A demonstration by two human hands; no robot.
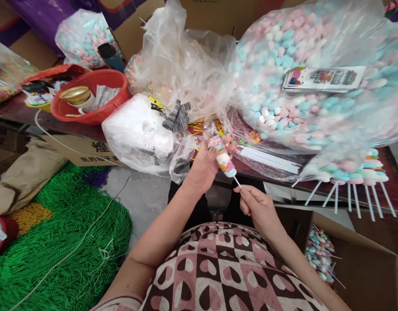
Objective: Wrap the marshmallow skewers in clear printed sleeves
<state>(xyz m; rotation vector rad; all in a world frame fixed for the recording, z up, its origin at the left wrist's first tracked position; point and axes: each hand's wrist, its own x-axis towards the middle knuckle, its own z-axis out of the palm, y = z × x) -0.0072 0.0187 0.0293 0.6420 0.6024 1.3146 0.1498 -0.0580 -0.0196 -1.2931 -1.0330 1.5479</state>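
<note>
A marshmallow skewer (227, 164) with pink, white, yellowish and blue pieces slants in front of me, its white stick pointing down to the right. My left hand (203, 166) is closed around its upper end, where a clear plastic sleeve (211, 129) shows above the fingers. How far the sleeve covers the candy, I cannot tell. Lower down, my right hand (255, 203) pinches the stick near its end. Just beyond both hands, white paper sticks (270, 159) lie in a clear bag, with yellow twist ties (199, 129) by the left fingers.
A big bag of pastel marshmallows (302, 43) fills the back right, printed sleeves (325, 79) on it. Finished-looking skewers (367, 177) overhang the table's right edge above a cardboard box (364, 259). A red basket (91, 110) and white bag (137, 134) stand left; green beads (72, 242) heap below.
</note>
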